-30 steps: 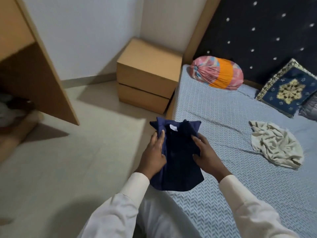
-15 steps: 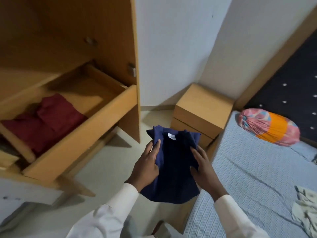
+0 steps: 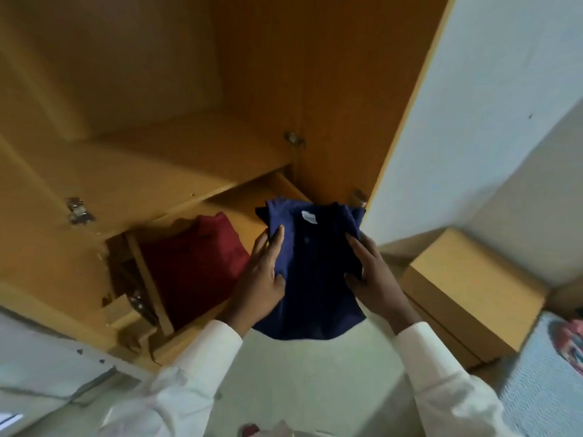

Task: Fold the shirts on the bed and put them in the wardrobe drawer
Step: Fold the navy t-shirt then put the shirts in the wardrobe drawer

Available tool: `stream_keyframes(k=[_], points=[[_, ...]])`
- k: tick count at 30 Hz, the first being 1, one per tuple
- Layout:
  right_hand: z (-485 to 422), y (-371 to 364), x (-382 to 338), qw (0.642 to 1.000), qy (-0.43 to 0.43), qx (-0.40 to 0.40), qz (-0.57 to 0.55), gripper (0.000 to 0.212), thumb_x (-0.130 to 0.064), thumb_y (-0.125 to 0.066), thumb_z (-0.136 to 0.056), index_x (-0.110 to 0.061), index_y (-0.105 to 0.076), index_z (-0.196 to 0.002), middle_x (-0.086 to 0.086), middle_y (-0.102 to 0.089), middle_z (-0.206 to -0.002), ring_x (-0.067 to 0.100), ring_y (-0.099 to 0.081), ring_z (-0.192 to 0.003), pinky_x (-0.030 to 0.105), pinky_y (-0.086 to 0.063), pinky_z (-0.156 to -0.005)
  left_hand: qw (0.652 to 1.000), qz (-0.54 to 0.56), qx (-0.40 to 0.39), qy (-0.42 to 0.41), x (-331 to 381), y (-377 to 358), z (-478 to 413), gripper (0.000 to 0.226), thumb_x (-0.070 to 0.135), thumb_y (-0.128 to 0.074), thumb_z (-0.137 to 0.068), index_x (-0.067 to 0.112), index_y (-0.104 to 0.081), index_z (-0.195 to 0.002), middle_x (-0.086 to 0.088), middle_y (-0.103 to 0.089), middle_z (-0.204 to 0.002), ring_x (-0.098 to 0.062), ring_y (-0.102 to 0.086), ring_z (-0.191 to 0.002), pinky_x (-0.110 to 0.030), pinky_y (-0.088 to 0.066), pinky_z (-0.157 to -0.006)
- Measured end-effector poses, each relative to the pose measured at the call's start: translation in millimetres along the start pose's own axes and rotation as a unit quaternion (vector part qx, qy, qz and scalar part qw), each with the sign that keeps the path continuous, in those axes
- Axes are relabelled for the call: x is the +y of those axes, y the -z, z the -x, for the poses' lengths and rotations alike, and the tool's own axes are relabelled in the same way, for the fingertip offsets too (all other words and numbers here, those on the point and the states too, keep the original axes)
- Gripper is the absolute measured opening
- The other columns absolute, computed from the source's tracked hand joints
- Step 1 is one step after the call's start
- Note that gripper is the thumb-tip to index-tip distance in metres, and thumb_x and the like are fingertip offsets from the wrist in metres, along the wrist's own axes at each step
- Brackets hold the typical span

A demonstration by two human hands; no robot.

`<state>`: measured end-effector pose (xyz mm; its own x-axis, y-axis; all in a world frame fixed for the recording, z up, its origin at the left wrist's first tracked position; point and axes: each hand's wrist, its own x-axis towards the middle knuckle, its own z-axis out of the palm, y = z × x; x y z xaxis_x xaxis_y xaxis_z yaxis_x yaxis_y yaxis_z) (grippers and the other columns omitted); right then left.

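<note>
Partly behind navy shirt point(image 3: 315, 279) and left hand point(image 3: 262, 279): drawer point(image 3: 176, 340), maroon shirt point(image 3: 192, 266).

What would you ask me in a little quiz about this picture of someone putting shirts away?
1. True or false: only one hand holds the folded navy blue shirt.
2. What already lies in the open wooden wardrobe drawer? A) a folded dark red shirt B) a white towel C) a pair of shoes
3. Fill in: the hand nearer the red shirt is the ___ hand.
Key: 1 false, the left hand and the right hand both grip it. 2 A. 3 left.
</note>
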<state>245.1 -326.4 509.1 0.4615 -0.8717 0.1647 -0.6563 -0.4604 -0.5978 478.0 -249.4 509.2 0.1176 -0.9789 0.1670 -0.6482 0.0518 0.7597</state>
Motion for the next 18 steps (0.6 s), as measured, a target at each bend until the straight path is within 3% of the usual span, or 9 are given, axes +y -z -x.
stream_keyframes(k=[2, 5, 8, 10, 12, 14, 16, 18], points=[[-43, -2, -12, 0.999, 0.032, -0.017, -0.001, 0.078, -0.003, -0.066, -0.084, -0.014, -0.029, -0.152, 0.004, -0.019, -0.16, 0.025, -0.03, -0.143, 0.026, -0.032, -0.112, 0.999, -0.012, 0.037, 0.007, -11, 18, -24, 0.093, -0.007, -0.061, -0.082, 0.029, -0.015, -0.155, 0.001, -0.012, -0.162, -0.033, -0.057, -0.112, -0.015, -0.039, -0.088], [-101, -6, -20, 0.998, 0.05, -0.029, 0.012, 0.083, -0.009, -0.068, -0.084, -0.017, -0.024, -0.154, 0.003, -0.013, -0.161, 0.028, -0.034, -0.141, 0.032, -0.039, -0.109, 0.997, -0.021, 0.075, 0.012, -23, 32, -60, 0.092, -0.005, -0.061, -0.084, 0.028, -0.013, -0.155, -0.001, -0.011, -0.162, -0.045, -0.052, -0.113, -0.026, -0.046, -0.087], [-157, -11, -18, 0.995, 0.072, -0.051, 0.051, 0.085, -0.012, -0.066, -0.085, -0.019, -0.019, -0.155, 0.002, -0.006, -0.163, 0.033, -0.047, -0.13, 0.038, -0.051, -0.096, 0.993, -0.01, 0.113, 0.031, -34, 31, -97, 0.093, -0.004, -0.062, -0.086, 0.03, -0.011, -0.155, 0.0, -0.006, -0.163, -0.033, -0.043, -0.134, -0.024, -0.044, -0.093], [-192, -15, -11, 0.991, 0.084, -0.077, 0.064, 0.087, -0.013, -0.066, -0.085, -0.021, -0.016, -0.156, 0.001, -0.002, -0.164, 0.034, -0.045, -0.132, 0.044, -0.054, -0.091, 0.99, 0.001, 0.135, 0.047, -47, 23, -120, 0.094, -0.005, -0.061, -0.086, 0.031, -0.01, -0.155, 0.001, -0.006, -0.163, -0.027, -0.037, -0.139, -0.022, -0.042, -0.094], [-223, -21, -4, 0.987, 0.082, -0.115, 0.081, 0.089, -0.011, -0.066, -0.085, -0.023, -0.014, -0.156, 0.002, -0.001, -0.164, 0.035, -0.041, -0.135, 0.046, -0.054, -0.092, 0.986, 0.023, 0.143, 0.077, -64, 13, -140, 0.094, -0.007, -0.058, -0.085, 0.033, -0.009, -0.155, 0.002, -0.006, -0.162, -0.03, -0.042, -0.135, -0.023, -0.044, -0.089], [-250, -31, 7, 0.981, 0.073, -0.151, 0.095, 0.088, -0.008, -0.065, -0.087, -0.022, -0.013, -0.157, 0.006, -0.005, -0.163, 0.035, -0.041, -0.135, 0.045, -0.051, -0.096, 0.982, 0.033, 0.145, 0.114, -82, 2, -154, 0.093, -0.009, -0.057, -0.085, 0.029, -0.009, -0.155, -0.001, -0.006, -0.162, -0.027, -0.034, -0.141, -0.017, -0.038, -0.092], [-270, -44, 15, 0.972, 0.075, -0.189, 0.116, 0.085, -0.004, -0.061, -0.088, -0.021, -0.013, -0.157, 0.008, -0.008, -0.163, 0.033, -0.032, -0.142, 0.04, -0.041, -0.109, 0.977, 0.032, 0.14, 0.159, -103, -8, -164, 0.09, -0.009, -0.059, -0.084, 0.022, -0.013, -0.155, -0.006, -0.008, -0.162, -0.022, -0.019, -0.147, -0.012, -0.027, -0.099], [-287, -57, 28, 0.96, 0.072, -0.244, 0.119, 0.082, 0.0, -0.057, -0.09, -0.019, -0.013, -0.156, 0.008, -0.007, -0.163, 0.028, -0.019, -0.148, 0.034, -0.027, -0.115, 0.97, 0.042, 0.124, 0.206, -128, -16, -167, 0.089, -0.007, -0.062, -0.084, 0.018, -0.015, -0.155, -0.008, -0.011, -0.161, -0.022, -0.016, -0.148, -0.018, -0.024, -0.107]])
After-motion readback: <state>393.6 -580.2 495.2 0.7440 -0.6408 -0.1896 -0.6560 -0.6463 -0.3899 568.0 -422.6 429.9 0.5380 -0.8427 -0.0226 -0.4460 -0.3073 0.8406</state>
